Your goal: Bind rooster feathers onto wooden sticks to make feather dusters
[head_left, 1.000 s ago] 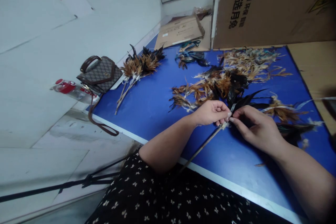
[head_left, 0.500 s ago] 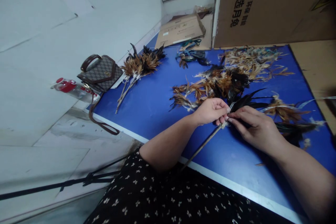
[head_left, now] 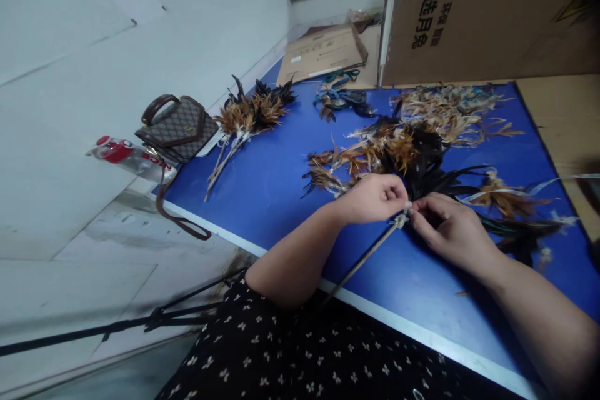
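Observation:
Both hands meet at the bound upper end of a feather duster, whose thin wooden stick (head_left: pixel 363 258) slants down to my lap. Its dark feathers (head_left: pixel 429 178) fan out past my fingers. My left hand (head_left: pixel 377 197) is closed, thumb and fingertips pinched at the whitish binding (head_left: pixel 400 219). From the other side, my right hand (head_left: pixel 452 225) pinches the same spot, so the exact hold is partly hidden. Just beyond lie loose brown and black feather bunches (head_left: pixel 375 150), with more black feathers (head_left: pixel 520 231) right of my right hand.
On the blue table (head_left: pixel 262 200), a bundle of feathered sticks (head_left: pixel 253 109) lies left, near a handbag (head_left: pixel 178 128) and plastic bottle (head_left: pixel 134 158). Pale feathers (head_left: pixel 450 106) spread at the back. A large cardboard box (head_left: pixel 487 19) and flattened cardboard (head_left: pixel 323 56) stand behind.
My left hand's fingers have curled tighter and shifted up slightly at the binding. My right fingertips stay close by, and the stick keeps nearly the same slant.

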`<state>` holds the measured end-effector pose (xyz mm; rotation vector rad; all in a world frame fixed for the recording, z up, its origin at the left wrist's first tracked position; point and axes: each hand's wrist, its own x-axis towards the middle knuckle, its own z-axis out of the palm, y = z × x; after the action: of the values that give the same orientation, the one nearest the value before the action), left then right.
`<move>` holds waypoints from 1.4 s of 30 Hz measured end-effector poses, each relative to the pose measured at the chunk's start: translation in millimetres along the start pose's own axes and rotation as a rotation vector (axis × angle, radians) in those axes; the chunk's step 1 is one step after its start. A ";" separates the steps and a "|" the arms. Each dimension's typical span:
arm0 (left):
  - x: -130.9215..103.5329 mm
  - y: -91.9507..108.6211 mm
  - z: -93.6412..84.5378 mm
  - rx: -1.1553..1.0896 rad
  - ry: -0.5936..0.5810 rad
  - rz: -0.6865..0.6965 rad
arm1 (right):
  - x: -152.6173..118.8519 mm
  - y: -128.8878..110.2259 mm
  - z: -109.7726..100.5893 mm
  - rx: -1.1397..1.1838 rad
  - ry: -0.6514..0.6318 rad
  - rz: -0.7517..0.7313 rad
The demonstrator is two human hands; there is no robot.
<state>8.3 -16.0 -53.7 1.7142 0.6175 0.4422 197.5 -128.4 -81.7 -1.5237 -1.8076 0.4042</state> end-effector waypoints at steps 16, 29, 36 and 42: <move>-1.2 -4.9 8.0 0.508 -0.106 0.196 | 4.5 -0.5 -19.2 0.116 -0.216 0.207; -2.0 0.1 2.4 0.555 -0.096 0.208 | 0.5 -5.5 -14.8 0.563 -0.286 0.695; -8.8 9.5 -2.4 0.504 -0.086 0.200 | 1.8 -7.6 -12.8 0.685 -0.249 0.736; -7.8 9.2 -1.4 0.610 -0.128 0.272 | -0.1 -1.7 -11.7 0.725 -0.235 0.751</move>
<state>2.9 -21.2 -44.2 2.4054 0.4485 0.3466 204.4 -131.4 -72.6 -1.5752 -0.9669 1.4641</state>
